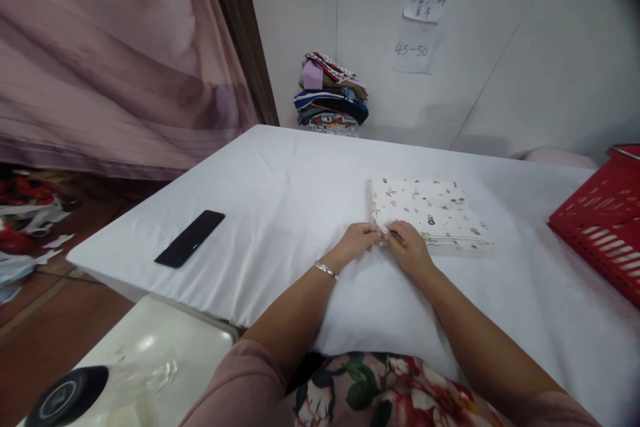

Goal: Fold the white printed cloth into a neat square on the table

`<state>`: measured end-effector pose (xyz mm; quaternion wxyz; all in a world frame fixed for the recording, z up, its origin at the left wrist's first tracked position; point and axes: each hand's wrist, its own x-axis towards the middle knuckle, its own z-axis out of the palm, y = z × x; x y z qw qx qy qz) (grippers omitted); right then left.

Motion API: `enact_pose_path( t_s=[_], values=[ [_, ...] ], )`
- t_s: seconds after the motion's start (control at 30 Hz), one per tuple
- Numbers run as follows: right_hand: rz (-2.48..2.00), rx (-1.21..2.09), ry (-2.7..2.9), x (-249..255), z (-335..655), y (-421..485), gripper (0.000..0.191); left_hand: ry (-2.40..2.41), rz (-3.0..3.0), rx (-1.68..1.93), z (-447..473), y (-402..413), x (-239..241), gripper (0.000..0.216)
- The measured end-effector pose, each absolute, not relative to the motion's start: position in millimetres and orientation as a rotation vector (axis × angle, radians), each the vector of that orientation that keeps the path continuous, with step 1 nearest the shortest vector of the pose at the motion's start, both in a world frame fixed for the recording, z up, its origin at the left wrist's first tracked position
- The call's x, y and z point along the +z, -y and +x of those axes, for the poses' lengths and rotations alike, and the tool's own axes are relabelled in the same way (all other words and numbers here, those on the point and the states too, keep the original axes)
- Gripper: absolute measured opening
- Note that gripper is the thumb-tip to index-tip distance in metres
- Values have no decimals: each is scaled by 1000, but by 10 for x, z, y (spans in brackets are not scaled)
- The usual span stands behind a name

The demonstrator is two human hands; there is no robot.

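Head view, looking forward and down over a desk covered in a plain white sheet. A folded cloth, cream with small scattered prints, lies flat on the desk a little right of centre, squared up into a neat rectangle several layers thick. Both hands meet at its near left corner. The left hand comes in from the left with its fingers drawn together on the corner edge, and the right hand lies just beside it, palm down, its fingertips closed on the same corner. The two hands touch each other there, and neither is spread wide. A thin bracelet sits on the left wrist. Both forearms are bare up to pink sleeves, and a flowered garment shows at the bottom edge.

A dark phone lies face up near the left edge of the desk, well apart from the hands. At the far edge, against the wall, stands a stack of folded fabrics in mixed colours. A red basket with slotted sides rests on the right side of the desk, partly out of view. Two paper notes are stuck to the wall above, the lower one reading 45-50. A mauve curtain hangs at the left, with scraps on the floor beneath it.
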<state>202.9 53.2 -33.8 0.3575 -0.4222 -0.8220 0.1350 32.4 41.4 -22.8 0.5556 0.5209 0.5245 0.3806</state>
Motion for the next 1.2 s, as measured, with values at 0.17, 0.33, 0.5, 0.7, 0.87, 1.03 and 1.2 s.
enact_pose_path(
  t_s=[0.17,0.33,0.5,0.7,0.87,1.03,1.2],
  values=[
    [-1093,368,1970,-311,2047,-503,14,-1497,1290,997,290,-435,-260,11],
    [-1060,189,2017,-275,2040,-460,22,-1625,1481,874,341,-387,-244,21],
    [-1096,114,2275,-282,1991,-457,20,-1689,1556,830,392,-357,-253,14],
    [-1072,87,2282,-328,1992,-459,20,-1587,1490,872,366,-401,-279,11],
    [-1020,112,2306,-346,2019,-446,21,-1435,1290,932,358,-417,-292,11],
    [-1089,279,2102,-355,2009,-443,15,-1267,1141,884,343,-418,-284,11],
    [-1126,377,1892,-364,2025,-451,16,-1504,1371,927,355,-375,-230,17]
  ],
)
